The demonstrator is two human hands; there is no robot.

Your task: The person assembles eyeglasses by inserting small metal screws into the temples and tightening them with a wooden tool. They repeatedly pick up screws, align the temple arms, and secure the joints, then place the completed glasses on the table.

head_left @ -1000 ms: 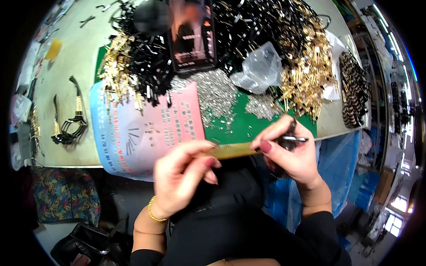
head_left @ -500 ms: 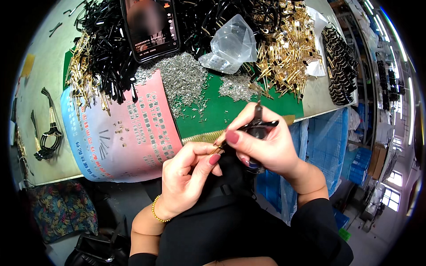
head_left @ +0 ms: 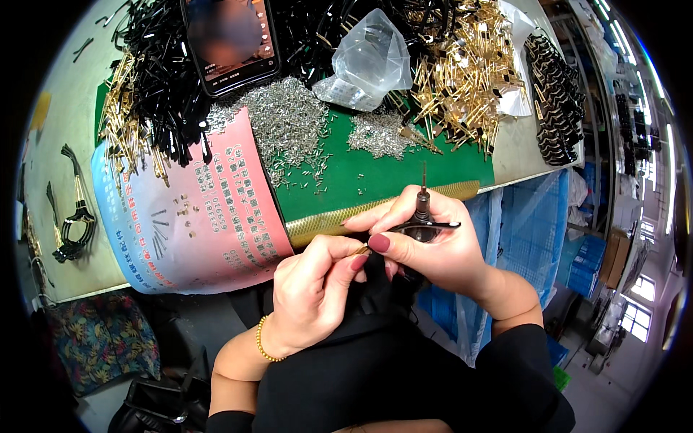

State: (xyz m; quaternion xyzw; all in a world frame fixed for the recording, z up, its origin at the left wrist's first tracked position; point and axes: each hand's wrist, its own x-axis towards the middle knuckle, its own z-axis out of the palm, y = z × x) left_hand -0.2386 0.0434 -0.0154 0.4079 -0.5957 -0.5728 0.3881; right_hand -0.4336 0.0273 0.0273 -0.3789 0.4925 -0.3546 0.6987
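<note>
Near the table's front edge my two hands meet, fingertips almost touching. Between thumb and fingers my left hand pinches a small gold metal piece, mostly covered by the fingers. My right hand is closed round a dark screwdriver, its thin shank pointing away from me. That same hand also holds a glossy black glasses arm, which runs from the thumb out to the right. Where the arm and the gold piece come together is hidden by the fingertips.
Small silver screws or pins lie heaped on a green mat. Behind are black glasses arms, gold metal parts, a phone and a clear plastic bag. A printed sheet hangs over the front edge.
The hands have drawn closer together, and less of the gold piece shows between my left fingers. The screwdriver's shank stands out more above my right hand. The whole view has shifted slightly.
</note>
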